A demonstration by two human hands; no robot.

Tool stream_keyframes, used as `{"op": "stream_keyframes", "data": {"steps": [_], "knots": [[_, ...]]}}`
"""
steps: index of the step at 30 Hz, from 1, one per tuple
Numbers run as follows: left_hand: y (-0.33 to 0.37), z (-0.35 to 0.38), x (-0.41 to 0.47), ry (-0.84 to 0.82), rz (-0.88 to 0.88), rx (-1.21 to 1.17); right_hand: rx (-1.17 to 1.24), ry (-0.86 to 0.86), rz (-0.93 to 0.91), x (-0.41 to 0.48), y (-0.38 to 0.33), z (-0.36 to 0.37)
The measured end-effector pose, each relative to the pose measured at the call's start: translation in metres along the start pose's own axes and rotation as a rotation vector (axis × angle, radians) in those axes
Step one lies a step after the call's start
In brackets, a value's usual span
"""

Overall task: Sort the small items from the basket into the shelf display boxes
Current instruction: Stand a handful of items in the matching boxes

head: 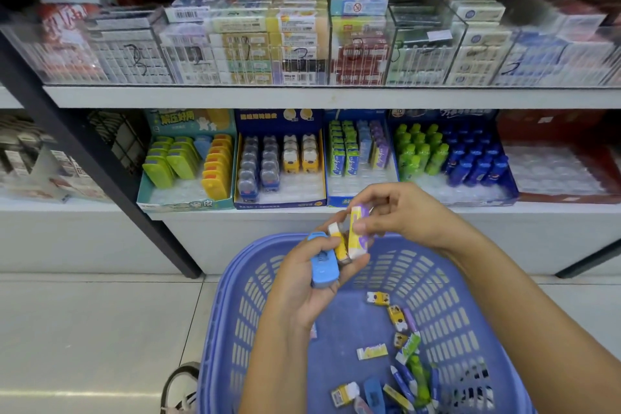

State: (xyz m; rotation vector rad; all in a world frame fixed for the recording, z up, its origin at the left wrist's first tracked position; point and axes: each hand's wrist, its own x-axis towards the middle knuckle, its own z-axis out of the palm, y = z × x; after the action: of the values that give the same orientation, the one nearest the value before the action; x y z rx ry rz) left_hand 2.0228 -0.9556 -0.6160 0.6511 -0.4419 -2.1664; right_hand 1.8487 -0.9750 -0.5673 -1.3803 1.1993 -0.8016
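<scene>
A blue plastic basket [447,282] sits in front of me with several small erasers [400,360] loose on its bottom. Above it, my left hand [302,289] holds a blue eraser case [323,260] and a yellow-and-white eraser [339,245]. My right hand [400,212] pinches the top of a purple-and-yellow eraser [357,232] that stands upright against the left fingers. On the lower shelf stand display boxes: a teal box [188,202], a dark blue box [279,202], a box of green and purple erasers [359,191], and a box of bottle shapes [470,195].
A red display box [557,191] sits at the far right of the lower shelf. The upper shelf holds clear acrylic bins [302,54] of packaged goods. A black shelf post [100,158] slants down at left. A shoe [181,390] shows on the tiled floor.
</scene>
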Motion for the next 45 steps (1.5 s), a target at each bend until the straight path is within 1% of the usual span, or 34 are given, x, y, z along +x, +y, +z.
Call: {"op": "stream_keyframes", "data": {"steps": [3, 5, 7, 9, 11, 16, 21, 25, 29, 34, 36, 37, 38, 41, 42, 43, 45], "knots": [[0.001, 0.0, 0.001, 0.061, 0.001, 0.075, 0.028, 0.213, 0.011, 0.003, 0.0, -0.01], [0.001, -0.001, 0.003, 0.12, 0.023, 0.081, -0.018, 0.328, 0.007, 0.007, -0.001, -0.019], [0.0, -0.002, 0.005, 0.182, 0.033, 0.062, -0.176, 0.485, -0.032, 0.015, -0.001, -0.032], [-0.001, -0.003, 0.007, 0.222, 0.036, 0.032, -0.439, 0.637, -0.101, 0.028, -0.002, -0.047], [-0.002, -0.005, 0.009, 0.235, 0.028, -0.006, -0.576, 0.686, -0.153, 0.043, -0.003, -0.061], [-0.003, -0.009, 0.015, 0.255, 0.009, -0.074, -0.723, 0.578, -0.102, 0.073, 0.006, -0.076], [-0.003, -0.012, 0.021, 0.285, 0.006, -0.048, -0.734, 0.584, -0.096, 0.081, 0.008, -0.088], [-0.004, -0.013, 0.023, 0.262, 0.0, -0.046, -0.75, 0.551, -0.08, 0.081, 0.01, -0.093], [-0.007, -0.012, 0.023, 0.252, 0.009, -0.041, -0.988, 0.519, -0.142, 0.081, 0.022, -0.084], [-0.007, -0.008, 0.02, 0.233, 0.018, -0.045, -1.005, 0.537, -0.11, 0.078, 0.02, -0.076], [-0.006, -0.006, 0.018, 0.208, 0.037, 0.004, -0.972, 0.548, -0.099, 0.068, 0.015, -0.065], [-0.006, -0.005, 0.017, 0.202, 0.056, 0.018, -0.914, 0.538, -0.092, 0.06, 0.013, -0.056], [-0.007, -0.005, 0.017, 0.206, 0.077, 0.032, -0.808, 0.501, -0.08, 0.049, 0.012, -0.046], [-0.008, -0.002, 0.017, 0.246, 0.139, 0.12, -0.325, 0.295, -0.01, 0.015, 0.011, -0.009], [-0.009, -0.001, 0.018, 0.262, 0.158, 0.158, -0.238, 0.264, 0.001, 0.007, 0.013, 0.001], [-0.01, 0.0, 0.017, 0.273, 0.174, 0.195, -0.215, 0.255, 0.007, 0.0, 0.014, 0.008], [-0.012, 0.002, 0.015, 0.288, 0.196, 0.267, -0.293, 0.261, -0.01, -0.008, 0.014, 0.019]]}}
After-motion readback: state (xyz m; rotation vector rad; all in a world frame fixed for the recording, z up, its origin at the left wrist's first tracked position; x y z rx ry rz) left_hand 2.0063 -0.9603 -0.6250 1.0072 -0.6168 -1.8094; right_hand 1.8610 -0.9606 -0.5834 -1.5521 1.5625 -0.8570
